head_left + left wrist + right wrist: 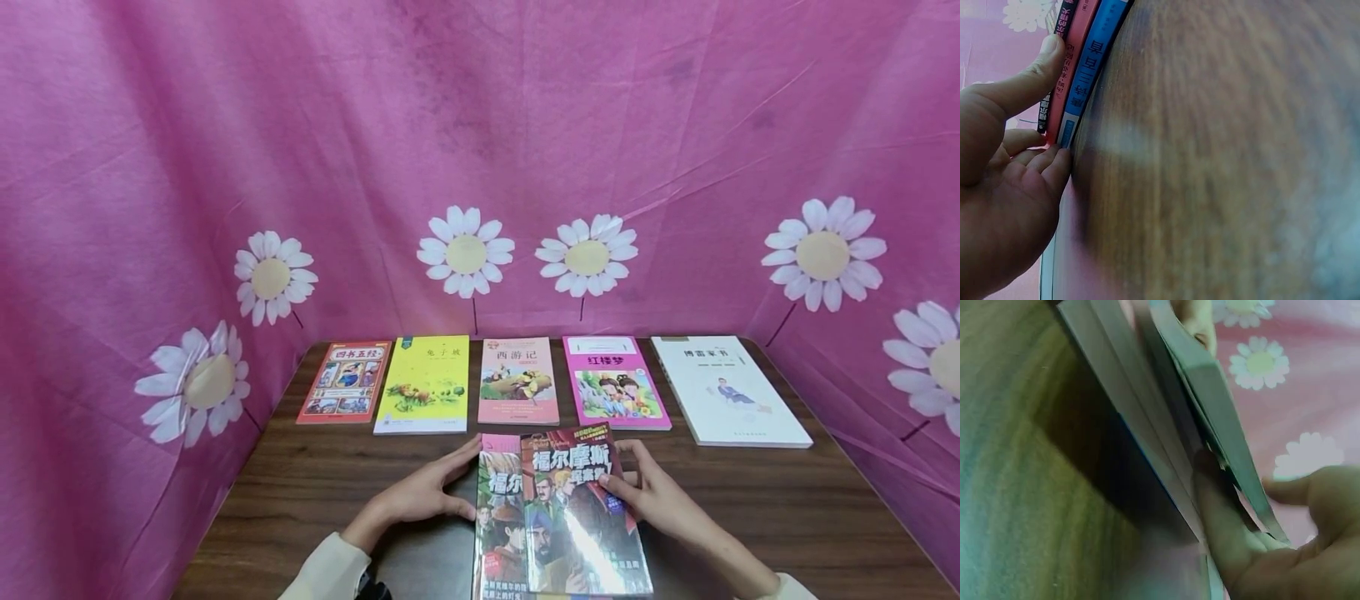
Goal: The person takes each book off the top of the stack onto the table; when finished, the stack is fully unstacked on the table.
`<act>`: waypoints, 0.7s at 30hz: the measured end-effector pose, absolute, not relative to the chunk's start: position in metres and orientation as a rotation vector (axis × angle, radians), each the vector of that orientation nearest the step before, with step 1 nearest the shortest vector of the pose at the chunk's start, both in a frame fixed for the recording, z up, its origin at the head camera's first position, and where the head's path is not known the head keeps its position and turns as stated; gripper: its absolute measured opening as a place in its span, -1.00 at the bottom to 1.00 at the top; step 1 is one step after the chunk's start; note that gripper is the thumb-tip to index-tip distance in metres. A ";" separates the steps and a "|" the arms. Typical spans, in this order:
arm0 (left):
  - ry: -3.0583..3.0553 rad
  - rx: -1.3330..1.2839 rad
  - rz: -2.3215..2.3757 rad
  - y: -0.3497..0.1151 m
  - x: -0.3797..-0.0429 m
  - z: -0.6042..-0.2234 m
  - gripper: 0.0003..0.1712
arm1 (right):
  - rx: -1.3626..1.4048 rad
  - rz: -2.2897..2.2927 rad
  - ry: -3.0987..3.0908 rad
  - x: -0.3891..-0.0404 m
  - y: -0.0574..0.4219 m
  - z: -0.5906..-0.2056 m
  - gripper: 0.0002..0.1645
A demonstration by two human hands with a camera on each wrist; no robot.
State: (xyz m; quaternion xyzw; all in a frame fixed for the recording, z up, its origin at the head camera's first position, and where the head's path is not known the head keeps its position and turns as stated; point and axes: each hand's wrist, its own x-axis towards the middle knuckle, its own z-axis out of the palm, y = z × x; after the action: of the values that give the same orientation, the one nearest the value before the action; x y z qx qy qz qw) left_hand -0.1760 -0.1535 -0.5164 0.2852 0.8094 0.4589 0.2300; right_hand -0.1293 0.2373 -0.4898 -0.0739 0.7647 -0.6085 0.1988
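In the head view a dark red comic-covered book [573, 517] lies askew over a stack at the table's near edge. My right hand [656, 496] pinches its right side, thumb on the cover and fingers underneath; the right wrist view shows that edge lifted from the pages below. Under it, shifted left, is a similar comic-covered book [498, 512] with a pink top. My left hand [423, 496] rests against the stack's left side. In the left wrist view its thumb and fingertips touch the spines, including a red-spined book [1063, 94] and a blue-spined book [1093, 53].
Five separate books lie along the back: a red book [345, 383], a yellow book [423, 383], a pale pink book [517, 408], a magenta book [615, 387] and a white book [727, 396]. Behind the wooden table [270, 500] hangs a pink daisy-print cloth [525, 125].
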 end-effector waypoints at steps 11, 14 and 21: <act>2.203 0.787 1.271 -0.154 -0.177 -0.517 0.21 | -0.094 -1.808 2.075 -0.138 0.269 -0.493 -0.15; 2.215 0.798 1.259 -0.153 -0.177 -0.519 0.21 | -0.012 -1.781 2.175 -0.139 0.280 -0.489 -0.12; 2.203 0.785 1.276 -0.150 -0.177 -0.518 0.21 | 0.112 -1.736 2.341 -0.139 0.309 -0.478 -0.10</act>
State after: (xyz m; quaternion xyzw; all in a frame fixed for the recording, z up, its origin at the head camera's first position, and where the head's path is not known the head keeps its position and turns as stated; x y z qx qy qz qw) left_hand -0.1775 -0.1500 -0.5179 0.2864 0.8036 0.4652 0.2364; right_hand -0.1395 0.3092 -0.4781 0.0381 0.7976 -0.5914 0.1124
